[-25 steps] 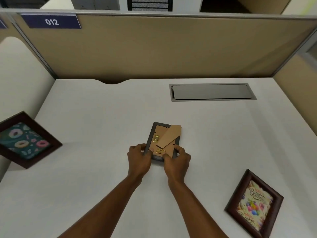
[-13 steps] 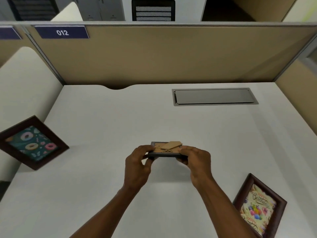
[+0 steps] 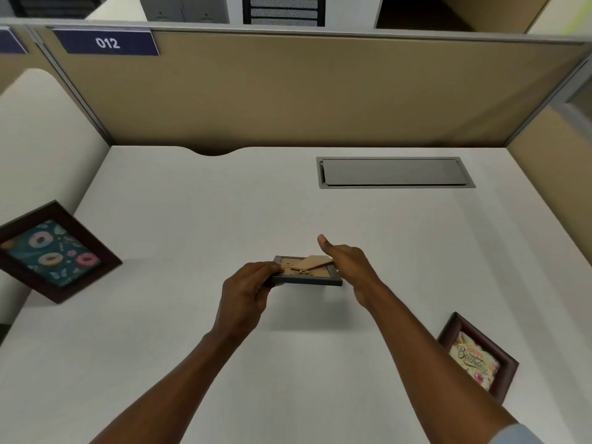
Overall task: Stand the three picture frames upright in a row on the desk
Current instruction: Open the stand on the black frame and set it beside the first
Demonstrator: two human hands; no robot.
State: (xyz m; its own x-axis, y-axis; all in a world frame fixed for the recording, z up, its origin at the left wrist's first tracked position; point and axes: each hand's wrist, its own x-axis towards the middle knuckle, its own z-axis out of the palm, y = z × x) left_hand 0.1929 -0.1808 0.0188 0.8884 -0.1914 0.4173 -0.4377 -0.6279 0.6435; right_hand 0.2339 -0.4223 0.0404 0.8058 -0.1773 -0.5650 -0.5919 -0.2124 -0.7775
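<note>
A small dark frame (image 3: pixel 309 277) is held face down above the white desk (image 3: pixel 192 219), its brown cardboard back and stand flap (image 3: pixel 315 261) showing. My left hand (image 3: pixel 248 290) grips its left edge. My right hand (image 3: pixel 347 267) is at its right end with the thumb raised; its fingers reach under the stand flap and are partly hidden. A doughnut picture frame (image 3: pixel 53 251) rests tilted at the desk's left edge. A "Happy Birthday" frame (image 3: pixel 477 357) lies face up at the front right.
A grey cable hatch (image 3: pixel 395 172) is set into the desk at the back right. Tan partition walls (image 3: pixel 288 91) enclose the desk at the back and right. A cream panel (image 3: pixel 41 139) stands on the left.
The small frame has been lifted off the desk and held nearly level. My right hand let go of the frame's edge and moved to the stand flap. The camera tilted slightly.
</note>
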